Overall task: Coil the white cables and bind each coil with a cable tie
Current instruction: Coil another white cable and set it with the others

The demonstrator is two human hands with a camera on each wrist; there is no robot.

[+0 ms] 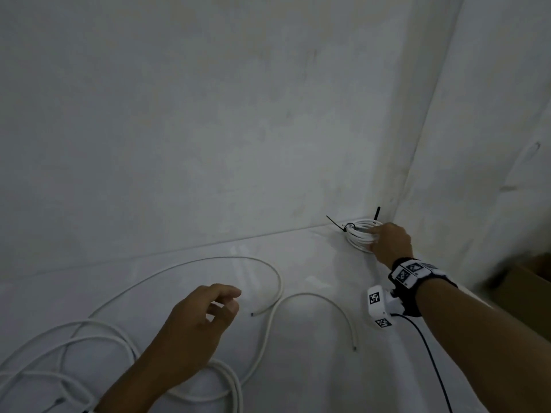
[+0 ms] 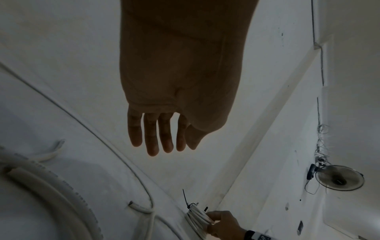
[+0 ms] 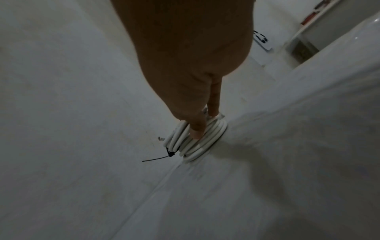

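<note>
- Fingers (image 3: 196,129) of the right hand (image 1: 390,241) pinch the tied coil (image 1: 359,235), bound by a black cable tie (image 1: 346,227).
- Left hand (image 1: 198,326) fingers hang relaxed, holding nothing.
- Beneath them, loose white cable (image 1: 185,272) sprawls uncoiled on the bench (image 1: 298,368): one coil done, more left.

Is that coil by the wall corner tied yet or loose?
Tied: a black cable tie cinches the coil, tail sticking out. The right hand grips it.

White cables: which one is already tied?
The small coil in the corner, gripped by the right hand; a black cable tie binds it. The cables near the left hand lie loose.
</note>
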